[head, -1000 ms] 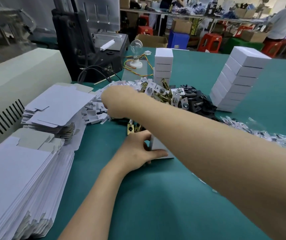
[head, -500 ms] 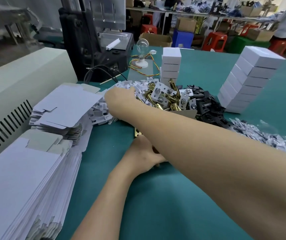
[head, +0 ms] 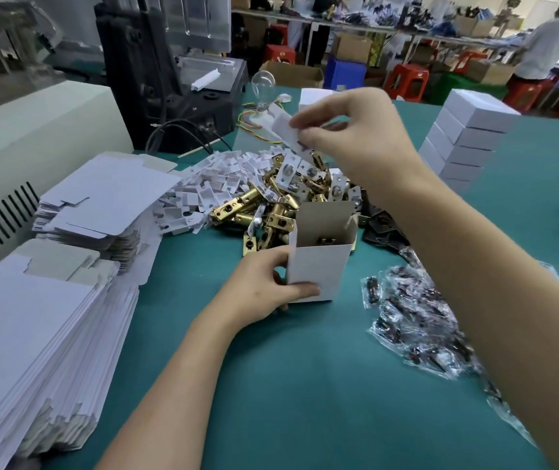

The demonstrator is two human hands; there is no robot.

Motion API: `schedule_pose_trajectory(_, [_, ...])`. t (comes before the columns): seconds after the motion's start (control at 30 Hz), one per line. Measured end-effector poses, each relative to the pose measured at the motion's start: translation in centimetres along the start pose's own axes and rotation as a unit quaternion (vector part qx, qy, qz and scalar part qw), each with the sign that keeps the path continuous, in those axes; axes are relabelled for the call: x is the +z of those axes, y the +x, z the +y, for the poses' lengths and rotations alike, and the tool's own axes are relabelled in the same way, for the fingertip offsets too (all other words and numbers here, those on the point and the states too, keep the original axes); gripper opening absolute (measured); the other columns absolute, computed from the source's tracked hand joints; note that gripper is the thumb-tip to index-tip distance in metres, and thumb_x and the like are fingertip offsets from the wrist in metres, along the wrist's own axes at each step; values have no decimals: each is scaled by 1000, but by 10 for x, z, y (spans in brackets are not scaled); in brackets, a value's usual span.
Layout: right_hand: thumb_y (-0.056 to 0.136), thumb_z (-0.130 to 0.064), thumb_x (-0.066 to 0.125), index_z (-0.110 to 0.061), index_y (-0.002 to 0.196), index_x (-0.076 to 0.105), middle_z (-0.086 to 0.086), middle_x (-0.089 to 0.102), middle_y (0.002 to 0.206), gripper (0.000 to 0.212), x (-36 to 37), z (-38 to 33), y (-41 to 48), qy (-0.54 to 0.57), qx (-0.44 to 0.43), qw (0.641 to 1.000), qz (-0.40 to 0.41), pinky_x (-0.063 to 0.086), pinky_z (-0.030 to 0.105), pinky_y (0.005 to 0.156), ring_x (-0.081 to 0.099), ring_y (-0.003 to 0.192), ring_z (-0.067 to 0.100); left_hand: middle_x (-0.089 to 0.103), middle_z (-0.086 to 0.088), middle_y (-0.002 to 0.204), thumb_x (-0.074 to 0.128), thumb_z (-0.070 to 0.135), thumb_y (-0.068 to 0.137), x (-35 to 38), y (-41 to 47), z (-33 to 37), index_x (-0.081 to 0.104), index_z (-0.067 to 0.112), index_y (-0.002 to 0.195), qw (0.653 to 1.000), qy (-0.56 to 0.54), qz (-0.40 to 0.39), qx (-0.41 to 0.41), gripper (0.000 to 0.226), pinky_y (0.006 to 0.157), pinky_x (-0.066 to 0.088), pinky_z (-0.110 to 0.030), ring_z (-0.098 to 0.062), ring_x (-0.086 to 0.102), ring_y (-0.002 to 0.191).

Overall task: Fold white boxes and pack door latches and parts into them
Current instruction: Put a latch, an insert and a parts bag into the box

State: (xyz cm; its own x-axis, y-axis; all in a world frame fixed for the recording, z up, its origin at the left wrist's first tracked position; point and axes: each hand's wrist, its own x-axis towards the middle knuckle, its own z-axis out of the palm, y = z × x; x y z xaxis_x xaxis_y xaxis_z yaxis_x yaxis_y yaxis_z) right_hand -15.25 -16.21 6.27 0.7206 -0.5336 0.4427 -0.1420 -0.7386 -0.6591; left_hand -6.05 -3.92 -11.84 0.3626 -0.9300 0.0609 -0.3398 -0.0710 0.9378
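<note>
Upright white cardboard box [head: 318,266], top flaps open, on green table [head: 305,385] just in front of heap of brass door latches [head: 257,208]. Gripped low at left corner by left hand [head: 264,293], thumb across front face, fingers curled behind. Likely purpose: steadies light carton and holds mouth upward for loading. Brass part visible down inside. Box judged part-filled, not yet closed.

Right hand [head: 356,137] high above and behind box, over heap. Pinches small white card piece [head: 283,128] between thumb and fingertips, piece tilted, lower end towards box. Exact shape of piece unclear. Probably next item for box. Held high, presumably for clearance over rear flap.

Supplies laid out in arc within reach:
- flat white box blanks [head: 34,334] stacked at left
- loose white card inserts [head: 210,184] beside latches
- dark metal plates [head: 383,228] right of box
- clear bags of small hardware [head: 417,320] at near right

Finished white boxes [head: 464,140] stacked well apart at far right, away from loose parts.

Next move as judged: lower card into mouth without catching flap. Risk of tipping on loss of left grip.
</note>
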Motion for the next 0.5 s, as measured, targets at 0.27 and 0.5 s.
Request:
schedule_pose_trajectory(0.27, [85,4,78,-15,98,73,0,73,93,23,-47,25,-59,-122,-106,984,-70,57,30,80,70,82,9,76,18,105,89,28,82,1,1,-2,72,47,115,1000,-11,7,-6,40,53,57,-37,-14,61,53])
schedule_pose_trajectory(0.5, [89,2,65,-21,108,71,-9,65,92,30,-29,14,-60,-306,-200,915,-171,49,38,65,56,75,19,76,18,103,89,27,83,2,1,-4,72,46,115,1000,-9,11,-2,42,49,52,-29,-12,61,54])
